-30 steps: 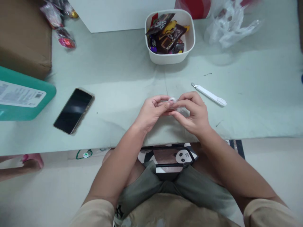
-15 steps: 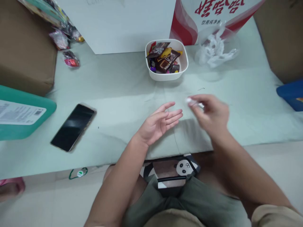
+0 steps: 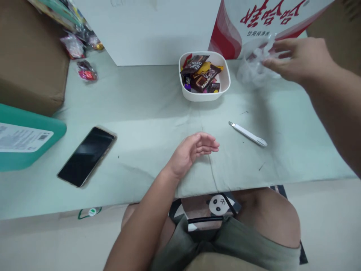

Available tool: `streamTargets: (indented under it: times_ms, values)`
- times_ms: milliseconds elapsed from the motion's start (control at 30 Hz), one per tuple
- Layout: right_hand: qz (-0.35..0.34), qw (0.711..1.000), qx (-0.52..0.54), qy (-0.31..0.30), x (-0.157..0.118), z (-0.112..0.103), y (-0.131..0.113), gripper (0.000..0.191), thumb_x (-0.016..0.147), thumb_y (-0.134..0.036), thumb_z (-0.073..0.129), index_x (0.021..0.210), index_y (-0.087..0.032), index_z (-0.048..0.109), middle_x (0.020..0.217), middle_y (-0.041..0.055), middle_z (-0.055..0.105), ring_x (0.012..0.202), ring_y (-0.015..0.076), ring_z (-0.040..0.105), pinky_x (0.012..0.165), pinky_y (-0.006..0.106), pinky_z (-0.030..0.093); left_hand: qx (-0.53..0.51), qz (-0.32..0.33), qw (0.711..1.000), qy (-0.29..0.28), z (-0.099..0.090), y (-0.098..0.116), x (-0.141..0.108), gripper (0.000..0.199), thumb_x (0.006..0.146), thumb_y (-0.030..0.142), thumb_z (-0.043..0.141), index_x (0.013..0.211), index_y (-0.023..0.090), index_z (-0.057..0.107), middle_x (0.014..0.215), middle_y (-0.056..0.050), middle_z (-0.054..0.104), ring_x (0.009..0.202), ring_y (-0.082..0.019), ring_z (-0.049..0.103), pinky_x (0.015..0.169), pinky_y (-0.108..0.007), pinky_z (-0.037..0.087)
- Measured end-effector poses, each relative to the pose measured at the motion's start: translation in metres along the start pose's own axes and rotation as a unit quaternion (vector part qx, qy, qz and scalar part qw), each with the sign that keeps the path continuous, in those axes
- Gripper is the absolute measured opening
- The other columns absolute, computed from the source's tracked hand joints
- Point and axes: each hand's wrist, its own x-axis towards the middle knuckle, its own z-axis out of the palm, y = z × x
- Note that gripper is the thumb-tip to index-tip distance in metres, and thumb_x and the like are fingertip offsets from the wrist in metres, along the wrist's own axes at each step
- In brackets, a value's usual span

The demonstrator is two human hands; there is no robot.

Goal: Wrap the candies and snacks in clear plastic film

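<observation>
The right hand (image 3: 300, 60) reaches over the far side of the worktop (image 3: 141, 150), which is covered in pale green cloth. Its thumb and fingers stand apart around the crumpled, translucent whitish plastic (image 3: 257, 62); blur hides whether they pinch it or merely brush it, so I cannot tell if anything is grasped. That plastic lies just in front of the white and red printed carton (image 3: 227, 43). The left hand (image 3: 187, 154) grips nothing: it lies on its side near the front edge, fingers loosely curled.

Between the hands, and nearer the front edge than the plastic, is the slim white cutter with a metal tip (image 3: 248, 134). The tip points towards the rounded white plastic tub (image 3: 204, 97), which holds wrapped sweets (image 3: 203, 77) and stands to the left of the plastic.

The likeliest trouble is light, flimsy plastic clinging to the fingers and being dragged or tipped as the hand withdraws. A low sweep of the forearm back could catch the cutter; if its blade is out, which I cannot tell, that risks a nick to skin or cloth. A leftward swing of the right hand could knock the tub and spill sweets.
</observation>
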Motion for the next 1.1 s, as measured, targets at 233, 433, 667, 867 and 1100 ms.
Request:
streamTargets:
  times_ms: [233,433,667,867,1100]
  values:
    - [-0.083,0.991,0.064,0.08,-0.028,-0.005,-0.033,0.032,0.099,-0.033,0.056,0.08,-0.017,0.075,0.069,0.0049,0.068,0.056,0.0083,0.056,0.062,0.031,0.045,0.015,0.072,0.996,0.056,-0.002,0.004,-0.005,0.04,0.078,0.057,0.078,0.083,0.018,0.073,0.076,-0.001,0.075,0.067,-0.012,0.071,0.07,-0.025,0.055]
    - [-0.208,0.969,0.12,-0.049,-0.052,0.025,-0.131,0.02,0.092,-0.007,0.059,0.096,-0.02,0.074,0.079,-0.0006,0.072,0.07,0.0098,0.067,0.071,0.027,0.049,-0.088,0.2,0.954,0.204,-0.01,0.023,-0.014,0.037,0.064,0.041,0.094,0.082,0.018,0.071,0.075,0.003,0.076,0.064,-0.007,0.071,0.067,-0.019,0.056]
    - [-0.362,0.9,0.158,-0.184,-0.063,0.087,-0.256,0.027,0.101,-0.028,0.05,0.082,-0.021,0.067,0.073,0.0023,0.071,0.068,0.0179,0.069,0.074,0.036,0.056,-0.205,0.228,0.887,0.346,-0.06,0.064,-0.05,0.019,0.084,0.033,0.078,0.085,0.02,0.064,0.073,0.005,0.071,0.063,-0.005,0.067,0.066,-0.018,0.053]
    - [-0.455,0.866,0.111,-0.176,-0.047,0.177,-0.356,0.067,0.076,0.004,0.062,0.137,-0.025,0.059,0.144,0.009,0.056,0.127,0.0253,0.06,0.106,0.038,0.053,-0.255,0.279,0.868,0.322,-0.085,0.083,-0.068,0.023,0.077,0.004,0.064,0.09,0.023,0.061,0.102,0.003,0.074,0.091,-0.008,0.073,0.085,-0.022,0.055]
    - [-0.416,0.889,0.076,-0.176,-0.043,0.237,-0.429,0.052,0.092,-0.023,0.067,0.143,-0.016,0.056,0.138,0.0116,0.054,0.125,0.0244,0.058,0.115,0.044,0.043,-0.291,0.214,0.878,0.315,-0.089,0.093,-0.081,0.014,0.085,0.01,0.052,0.087,0.021,0.06,0.094,-0.002,0.07,0.096,-0.016,0.073,0.088,-0.031,0.055]
